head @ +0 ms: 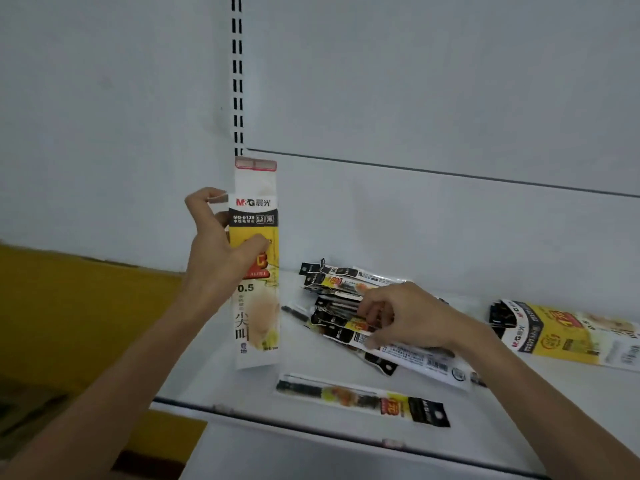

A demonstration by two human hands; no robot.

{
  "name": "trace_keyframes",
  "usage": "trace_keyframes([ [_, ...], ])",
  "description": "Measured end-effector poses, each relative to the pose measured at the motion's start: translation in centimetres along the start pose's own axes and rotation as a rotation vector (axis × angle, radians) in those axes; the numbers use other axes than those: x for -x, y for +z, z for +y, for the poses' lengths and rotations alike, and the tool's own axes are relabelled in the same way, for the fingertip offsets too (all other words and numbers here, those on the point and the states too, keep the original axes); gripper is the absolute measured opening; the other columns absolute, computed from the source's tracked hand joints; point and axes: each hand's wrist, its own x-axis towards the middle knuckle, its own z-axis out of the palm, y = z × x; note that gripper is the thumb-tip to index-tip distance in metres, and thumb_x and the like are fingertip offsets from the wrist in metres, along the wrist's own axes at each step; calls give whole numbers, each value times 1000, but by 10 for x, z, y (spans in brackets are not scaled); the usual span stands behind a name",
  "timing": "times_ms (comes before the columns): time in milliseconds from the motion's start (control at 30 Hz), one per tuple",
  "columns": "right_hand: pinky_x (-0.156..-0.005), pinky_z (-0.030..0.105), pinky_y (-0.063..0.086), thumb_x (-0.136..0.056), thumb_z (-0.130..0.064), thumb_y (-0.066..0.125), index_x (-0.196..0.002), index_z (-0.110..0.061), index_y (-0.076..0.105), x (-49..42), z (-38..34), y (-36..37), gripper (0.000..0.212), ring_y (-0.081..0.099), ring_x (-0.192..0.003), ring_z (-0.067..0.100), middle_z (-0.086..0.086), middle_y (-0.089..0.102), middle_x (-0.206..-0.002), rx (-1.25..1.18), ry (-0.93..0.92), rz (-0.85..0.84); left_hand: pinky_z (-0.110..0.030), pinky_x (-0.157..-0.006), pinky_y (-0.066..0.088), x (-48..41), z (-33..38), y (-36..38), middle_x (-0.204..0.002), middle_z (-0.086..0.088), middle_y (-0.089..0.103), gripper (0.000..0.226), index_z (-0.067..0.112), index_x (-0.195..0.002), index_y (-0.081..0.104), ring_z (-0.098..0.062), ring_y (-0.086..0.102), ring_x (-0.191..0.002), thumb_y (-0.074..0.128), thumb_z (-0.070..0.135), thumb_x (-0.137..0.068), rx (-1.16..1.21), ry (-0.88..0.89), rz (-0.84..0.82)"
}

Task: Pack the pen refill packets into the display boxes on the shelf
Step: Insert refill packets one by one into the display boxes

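Note:
My left hand (221, 251) holds a tall white and yellow display box (257, 317) upright on the white shelf (214, 375), thumb across its front, fingers at a side flap. My right hand (405, 317) rests on a pile of pen refill packets (339, 289) in the middle of the shelf, fingers closed on packets in that pile. One refill packet (363, 400) lies alone near the shelf's front edge. A second display box (568, 334) lies flat at the right.
The white back panel carries a slotted upright strip (237, 74). Left of and below the shelf there is a yellow surface (69, 306). The shelf's front edge (311, 431) runs diagonally below the lone packet.

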Motion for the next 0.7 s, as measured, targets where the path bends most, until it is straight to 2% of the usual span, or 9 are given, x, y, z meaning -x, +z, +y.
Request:
trace_keyframes([
  [67, -61, 3, 40, -71, -22, 79, -98, -20, 69, -1, 0, -4, 29, 58, -69, -7, -16, 64, -83, -100, 48, 25, -31, -64, 54, -1, -5, -1, -100, 2, 59, 57, 33, -104, 22, -10, 63, -73, 63, 1, -80, 16, 4, -67],
  [167, -62, 2, 40, -78, -11, 72, -87, -13, 72, 2, -1, -8, 9, 56, -66, -20, -24, 63, -71, -184, 86, 132, -31, -67, 55, -5, -7, -1, -105, 1, 59, 57, 38, -99, 27, -14, 63, -88, 69, 6, -76, 42, 14, -151],
  [200, -63, 2, 40, -80, -10, 70, -85, -14, 71, 3, -1, -8, 6, 56, -67, -19, -24, 63, -72, -175, 93, 165, -31, -68, 55, -6, -7, -1, -107, 0, 59, 57, 39, -97, 29, -16, 63, -90, 70, 7, -74, 50, 23, -165],
  [300, -71, 15, 43, -86, -15, 63, -81, -26, 63, 9, -2, -8, 12, 59, -74, 1, -12, 63, -78, -189, 106, 253, -26, -66, 55, -6, -8, 0, -107, 2, 59, 58, 41, -96, 30, -15, 63, -89, 72, 10, -72, 50, 59, -192],
  [367, -75, 25, 47, -89, -16, 59, -82, -25, 61, 11, -5, -10, 11, 62, -77, 8, -8, 64, -83, -266, 108, 328, -23, -65, 54, -5, -8, 1, -103, 6, 58, 59, 42, -97, 29, -13, 63, -86, 73, 11, -71, 50, 82, -208],
  [433, -73, 25, 49, -90, -13, 58, -85, -19, 63, 13, -11, -18, 9, 66, -79, 8, -5, 68, -89, -431, 92, 410, -22, -62, 54, -4, -6, 2, -101, 10, 57, 60, 42, -97, 30, -11, 63, -84, 74, 12, -70, 38, 110, -228],
  [533, -68, 29, 55, -89, 3, 50, -87, -8, 61, 10, -25, -35, 16, 70, -82, 18, 1, 72, -85, -897, -19, 498, -19, -61, 55, -3, -2, 4, -104, 12, 57, 62, 43, -97, 29, -10, 63, -85, 76, 16, -68, -3, 161, -269],
  [600, -69, 32, 57, -88, 10, 44, -91, -4, 60, 5, -38, -48, 21, 70, -83, 20, 5, 71, -82, -1143, -111, 510, -17, -60, 53, -2, -1, 5, -104, 12, 57, 62, 45, -98, 29, -10, 62, -87, 77, 19, -67, -29, 184, -287],
  [700, -68, 30, 57, -83, 9, 45, -93, -3, 60, -2, -62, -65, 22, 70, -82, 16, 4, 71, -81, -1347, -225, 494, -14, -60, 49, 0, 2, 6, -99, 21, 53, 62, 44, -99, 28, -6, 61, -85, 77, 24, -67, -65, 197, -289],
])
